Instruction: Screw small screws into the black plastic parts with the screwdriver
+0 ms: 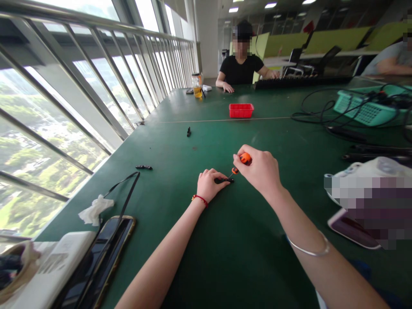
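In the middle of the green table my left hand (207, 185) pinches a small black part (228, 180) and keeps it low at the tabletop. My right hand (260, 169) is closed round the orange handle of a screwdriver (245, 158). Its thin shaft slants down to the left, and the tip meets the black part. What exactly the black part is cannot be made out. Two similar black pieces lie apart on the table, one piece (189, 131) farther off and another piece (144, 167) to the left.
A red tray (241, 110) stands beyond my hands. Cables and a teal basket (370, 107) are at the right, above a white bag (380, 180). A phone (111, 253) with a strap lies at left, near a crumpled tissue (95, 209). Across the table sits a person (241, 66).
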The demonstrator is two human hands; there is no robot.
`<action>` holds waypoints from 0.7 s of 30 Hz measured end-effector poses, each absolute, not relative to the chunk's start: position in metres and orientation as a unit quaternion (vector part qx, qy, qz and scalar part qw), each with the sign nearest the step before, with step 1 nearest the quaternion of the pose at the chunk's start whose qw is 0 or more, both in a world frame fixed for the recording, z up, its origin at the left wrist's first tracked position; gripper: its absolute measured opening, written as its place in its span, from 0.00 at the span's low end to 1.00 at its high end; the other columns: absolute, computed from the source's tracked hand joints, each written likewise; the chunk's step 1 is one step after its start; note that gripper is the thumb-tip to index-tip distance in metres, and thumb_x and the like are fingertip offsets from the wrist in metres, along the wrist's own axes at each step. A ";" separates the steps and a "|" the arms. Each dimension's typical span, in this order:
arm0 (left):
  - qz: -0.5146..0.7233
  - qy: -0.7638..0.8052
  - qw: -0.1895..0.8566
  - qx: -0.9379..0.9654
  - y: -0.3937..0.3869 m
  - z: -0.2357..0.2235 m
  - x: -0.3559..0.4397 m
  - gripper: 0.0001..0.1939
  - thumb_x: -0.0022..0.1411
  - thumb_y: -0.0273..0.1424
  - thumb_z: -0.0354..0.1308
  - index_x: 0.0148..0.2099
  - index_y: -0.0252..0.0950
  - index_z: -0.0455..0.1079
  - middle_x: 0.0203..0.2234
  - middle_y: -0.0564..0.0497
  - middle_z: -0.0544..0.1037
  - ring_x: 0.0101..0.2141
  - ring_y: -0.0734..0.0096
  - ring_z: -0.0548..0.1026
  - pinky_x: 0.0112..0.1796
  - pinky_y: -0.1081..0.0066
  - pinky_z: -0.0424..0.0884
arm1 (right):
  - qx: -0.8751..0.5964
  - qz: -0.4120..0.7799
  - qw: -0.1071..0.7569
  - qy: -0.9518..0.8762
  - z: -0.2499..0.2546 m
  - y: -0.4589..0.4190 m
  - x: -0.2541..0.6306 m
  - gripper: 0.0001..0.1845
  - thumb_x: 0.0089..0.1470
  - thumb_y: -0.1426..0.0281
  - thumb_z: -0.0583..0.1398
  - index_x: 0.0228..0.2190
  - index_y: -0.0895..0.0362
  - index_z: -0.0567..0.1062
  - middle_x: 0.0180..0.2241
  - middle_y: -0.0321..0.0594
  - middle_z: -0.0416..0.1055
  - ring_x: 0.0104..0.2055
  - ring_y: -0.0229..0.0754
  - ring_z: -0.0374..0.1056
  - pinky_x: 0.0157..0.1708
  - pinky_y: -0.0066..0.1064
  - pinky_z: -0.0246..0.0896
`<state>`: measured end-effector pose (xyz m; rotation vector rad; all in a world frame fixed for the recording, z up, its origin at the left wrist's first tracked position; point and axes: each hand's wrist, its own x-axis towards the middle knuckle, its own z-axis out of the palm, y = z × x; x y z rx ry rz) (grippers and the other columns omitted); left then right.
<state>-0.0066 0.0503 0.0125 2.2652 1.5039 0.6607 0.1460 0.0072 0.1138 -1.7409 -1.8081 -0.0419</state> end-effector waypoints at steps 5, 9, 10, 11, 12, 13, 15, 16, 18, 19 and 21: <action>0.237 0.528 0.170 0.798 0.051 0.011 -0.006 0.10 0.52 0.41 0.61 0.35 0.44 0.76 0.32 0.54 0.75 0.37 0.66 0.68 0.39 0.64 0.61 | -0.655 -0.010 0.324 -0.682 0.115 0.007 0.146 0.13 0.53 0.60 0.51 0.25 0.53 0.68 0.18 0.35 0.65 0.21 0.38 0.61 0.20 0.26 0.44; 0.235 0.529 0.169 0.798 0.051 0.012 -0.006 0.09 0.52 0.41 0.61 0.35 0.45 0.76 0.32 0.54 0.75 0.36 0.66 0.68 0.39 0.65 0.61 | -0.652 0.002 0.316 -0.689 0.113 0.008 0.147 0.13 0.54 0.60 0.50 0.24 0.54 0.67 0.18 0.34 0.65 0.21 0.37 0.61 0.20 0.26 0.44; 0.235 0.528 0.169 0.799 0.051 0.012 -0.006 0.09 0.52 0.41 0.61 0.35 0.45 0.76 0.32 0.54 0.75 0.36 0.66 0.68 0.39 0.65 0.61 | -0.653 0.004 0.312 -0.690 0.113 0.008 0.147 0.13 0.54 0.60 0.50 0.25 0.54 0.67 0.18 0.34 0.65 0.21 0.37 0.61 0.20 0.26 0.43; 0.235 0.527 0.169 0.799 0.051 0.012 -0.006 0.09 0.52 0.41 0.61 0.35 0.45 0.76 0.32 0.54 0.75 0.36 0.66 0.68 0.39 0.65 0.61 | -0.654 0.006 0.309 -0.691 0.113 0.008 0.146 0.13 0.54 0.60 0.50 0.25 0.54 0.67 0.18 0.34 0.65 0.21 0.37 0.61 0.20 0.26 0.43; 0.235 0.526 0.168 0.800 0.051 0.012 -0.006 0.09 0.52 0.41 0.61 0.35 0.45 0.76 0.32 0.54 0.75 0.36 0.66 0.68 0.39 0.65 0.61 | -0.655 0.004 0.307 -0.690 0.114 0.008 0.146 0.13 0.54 0.60 0.50 0.25 0.53 0.67 0.18 0.35 0.65 0.21 0.38 0.61 0.20 0.26 0.43; 0.235 0.525 0.168 0.800 0.051 0.012 -0.006 0.09 0.52 0.41 0.61 0.35 0.45 0.76 0.32 0.54 0.75 0.36 0.66 0.68 0.39 0.65 0.61 | -0.656 0.001 0.307 -0.689 0.114 0.007 0.146 0.13 0.54 0.60 0.50 0.25 0.53 0.67 0.18 0.35 0.65 0.21 0.38 0.61 0.20 0.26 0.43; 0.235 0.526 0.168 0.800 0.051 0.012 -0.007 0.10 0.52 0.42 0.61 0.35 0.44 0.76 0.32 0.54 0.75 0.36 0.66 0.68 0.39 0.65 0.61 | -0.657 -0.005 0.311 -0.687 0.115 0.007 0.146 0.13 0.54 0.60 0.51 0.25 0.53 0.68 0.18 0.35 0.65 0.21 0.38 0.61 0.20 0.26 0.44; 0.236 0.526 0.168 0.800 0.051 0.011 -0.007 0.10 0.52 0.42 0.61 0.35 0.44 0.76 0.32 0.54 0.75 0.36 0.66 0.68 0.39 0.65 0.61 | -0.657 -0.007 0.313 -0.685 0.115 0.007 0.146 0.13 0.54 0.60 0.51 0.25 0.54 0.68 0.18 0.35 0.65 0.21 0.37 0.61 0.20 0.27 0.44; 0.237 0.527 0.167 0.799 0.051 0.011 -0.006 0.10 0.52 0.42 0.61 0.35 0.44 0.76 0.32 0.54 0.75 0.36 0.66 0.68 0.39 0.65 0.61 | -0.657 -0.006 0.315 -0.686 0.116 0.007 0.146 0.13 0.54 0.60 0.51 0.25 0.54 0.68 0.18 0.35 0.65 0.21 0.37 0.61 0.20 0.27 0.44; 0.237 0.527 0.167 0.799 0.051 0.011 -0.006 0.10 0.52 0.42 0.61 0.35 0.44 0.76 0.32 0.54 0.75 0.37 0.66 0.68 0.39 0.65 0.61 | -0.656 -0.004 0.313 -0.687 0.115 0.007 0.146 0.13 0.54 0.61 0.51 0.25 0.54 0.68 0.18 0.35 0.65 0.21 0.37 0.61 0.20 0.26 0.43; 0.236 0.527 0.167 0.799 0.051 0.011 -0.006 0.10 0.52 0.42 0.61 0.35 0.44 0.76 0.32 0.54 0.75 0.36 0.66 0.68 0.39 0.65 0.60 | -0.660 -0.005 0.307 -0.686 0.115 0.007 0.146 0.13 0.54 0.61 0.51 0.25 0.54 0.67 0.18 0.34 0.65 0.21 0.37 0.61 0.20 0.26 0.43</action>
